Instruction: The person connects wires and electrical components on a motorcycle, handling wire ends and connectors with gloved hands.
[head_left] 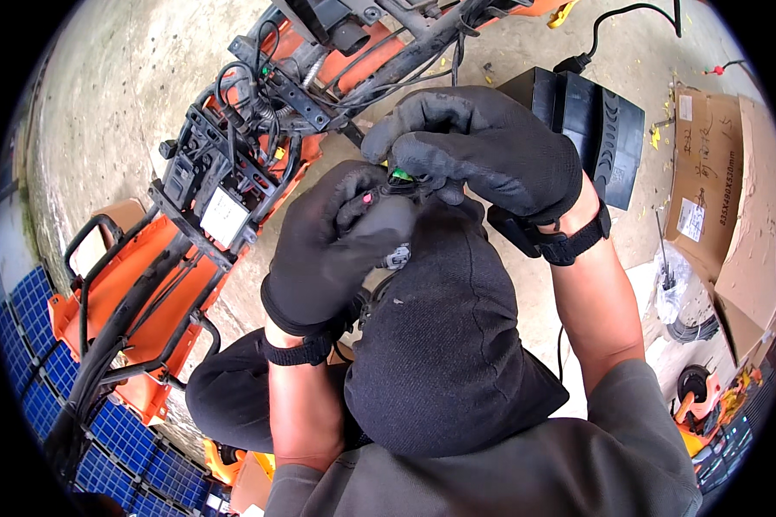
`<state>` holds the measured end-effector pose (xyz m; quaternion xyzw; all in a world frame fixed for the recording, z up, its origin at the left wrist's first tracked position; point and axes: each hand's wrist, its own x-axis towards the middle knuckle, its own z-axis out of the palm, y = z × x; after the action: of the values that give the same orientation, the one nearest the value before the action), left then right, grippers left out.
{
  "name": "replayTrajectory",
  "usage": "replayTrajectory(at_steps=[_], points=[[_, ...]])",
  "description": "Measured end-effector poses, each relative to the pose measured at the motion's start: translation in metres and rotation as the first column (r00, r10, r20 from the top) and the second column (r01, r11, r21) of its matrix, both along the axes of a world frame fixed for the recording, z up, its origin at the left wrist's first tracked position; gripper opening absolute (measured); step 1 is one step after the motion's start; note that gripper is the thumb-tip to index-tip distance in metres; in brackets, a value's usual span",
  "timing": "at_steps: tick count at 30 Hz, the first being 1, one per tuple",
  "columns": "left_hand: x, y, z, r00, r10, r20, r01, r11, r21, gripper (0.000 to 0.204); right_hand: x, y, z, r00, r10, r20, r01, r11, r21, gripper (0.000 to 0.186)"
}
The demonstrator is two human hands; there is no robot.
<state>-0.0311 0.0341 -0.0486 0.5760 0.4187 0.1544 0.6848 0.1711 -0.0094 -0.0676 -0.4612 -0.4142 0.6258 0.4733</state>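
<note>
Both my hands wear black work gloves and meet above my bent knee. My left hand [315, 246] is closed around a dark grey rounded part [384, 226], whose exact kind I cannot make out. A small grey plug connector [397, 256] shows at its lower side, beside my left thumb. Just above the part, the curled fingers of my right hand [491, 151] pinch close to a small green piece [400, 175] with dark leads. The fingertips partly hide this piece. A tiny pink spot [367, 198] shows between my left fingers.
An orange-and-black vehicle frame [168, 258] with exposed wiring [254, 95] runs along the left and top. To the right lie a black box-shaped device [608, 129] with a cable, an open cardboard box [707, 181], and a coil of wire [692, 329]. Blue grid panels [121, 461] stand lower left.
</note>
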Motion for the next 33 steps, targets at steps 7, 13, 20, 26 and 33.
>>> replayTrajectory(at_steps=[7,13,20,26,33], points=[[0.002,0.002,0.002,0.996,-0.043,-0.072,0.052,0.992,0.115,0.047,0.004,-0.002,0.010,0.999,0.001,0.041,0.002,0.998,-0.069,0.029],[-0.003,0.004,-0.002,1.000,0.009,0.002,-0.009,0.999,-0.031,0.044,0.005,-0.004,0.000,0.982,-0.149,0.118,0.144,0.988,0.050,0.028],[-0.002,0.007,-0.005,0.999,-0.031,-0.013,0.031,0.999,0.015,0.043,-0.006,-0.001,0.012,0.972,-0.093,0.218,0.078,0.994,0.077,0.024],[-0.007,0.005,-0.012,1.000,-0.013,-0.024,0.015,0.996,0.083,0.039,-0.007,0.008,0.004,0.956,-0.032,0.292,0.009,0.997,0.079,0.029],[-0.003,0.004,-0.013,1.000,0.023,0.020,-0.024,0.999,0.043,0.044,-0.007,0.012,0.003,0.994,0.046,0.100,-0.044,0.999,-0.024,0.020]])
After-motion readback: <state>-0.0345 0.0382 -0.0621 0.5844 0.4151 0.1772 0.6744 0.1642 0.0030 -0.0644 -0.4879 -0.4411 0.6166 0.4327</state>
